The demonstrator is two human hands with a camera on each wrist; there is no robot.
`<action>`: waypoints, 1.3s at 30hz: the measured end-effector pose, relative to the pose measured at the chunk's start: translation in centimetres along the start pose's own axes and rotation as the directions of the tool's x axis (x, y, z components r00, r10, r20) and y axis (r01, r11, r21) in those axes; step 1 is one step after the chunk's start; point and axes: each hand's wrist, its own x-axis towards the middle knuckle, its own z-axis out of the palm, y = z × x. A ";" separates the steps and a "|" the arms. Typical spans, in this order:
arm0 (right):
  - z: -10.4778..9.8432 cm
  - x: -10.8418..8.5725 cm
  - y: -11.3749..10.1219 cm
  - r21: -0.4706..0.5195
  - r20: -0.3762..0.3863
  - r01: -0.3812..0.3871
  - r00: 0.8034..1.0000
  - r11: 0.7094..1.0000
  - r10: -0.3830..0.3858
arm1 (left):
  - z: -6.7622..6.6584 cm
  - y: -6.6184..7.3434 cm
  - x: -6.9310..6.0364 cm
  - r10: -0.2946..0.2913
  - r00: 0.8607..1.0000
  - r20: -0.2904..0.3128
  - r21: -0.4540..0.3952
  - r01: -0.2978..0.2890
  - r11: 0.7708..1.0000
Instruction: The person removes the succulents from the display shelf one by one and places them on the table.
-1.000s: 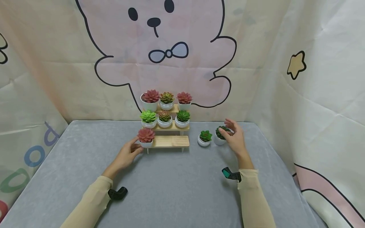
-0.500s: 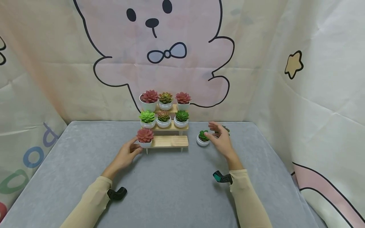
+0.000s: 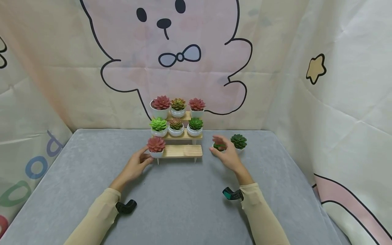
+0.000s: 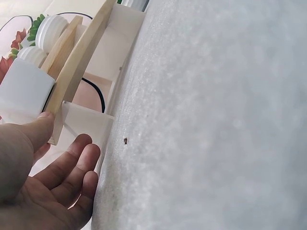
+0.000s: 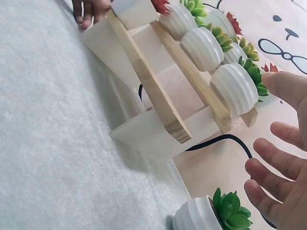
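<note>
A three-tier wooden plant stand (image 3: 182, 151) stands at the table's back. My left hand (image 3: 132, 169) is at the left end of its lowest shelf, beside a red succulent in a white pot (image 3: 156, 145). In the left wrist view the thumb presses the shelf end under that pot; the index finger is mostly hidden behind the wood, the other fingers loosely bent. My right hand (image 3: 229, 157) hovers around a small green succulent (image 5: 234, 211) right of the stand, which it partly hides. In the right wrist view its fingers are spread, apart from the ribbed white pot (image 5: 194, 215).
Behind my right hand stands a dark green succulent (image 3: 239, 141). The middle shelf carries a lime succulent (image 3: 158, 125), a brownish one (image 3: 176, 124) and a green one (image 3: 195, 124). Three more line the top shelf. A printed curtain (image 3: 263, 98) hangs behind the grey-covered table (image 3: 183, 204).
My right hand has left the dark green succulent and moved left to the small green one. My left hand stays at the shelf end.
</note>
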 end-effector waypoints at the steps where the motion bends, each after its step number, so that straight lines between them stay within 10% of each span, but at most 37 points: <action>1: 0.1 0.0 -0.1 0.000 0.001 0.006 1.000 1.000 -0.006 | 0.0 0.0 0.0 -0.002 1.000 0.001 0.000 0.002 1.000; 39: 6.8 2.1 -5.4 0.011 0.247 0.037 0.968 0.999 -0.038 | 0.1 -0.7 0.2 0.039 0.999 -0.008 0.008 -0.039 0.999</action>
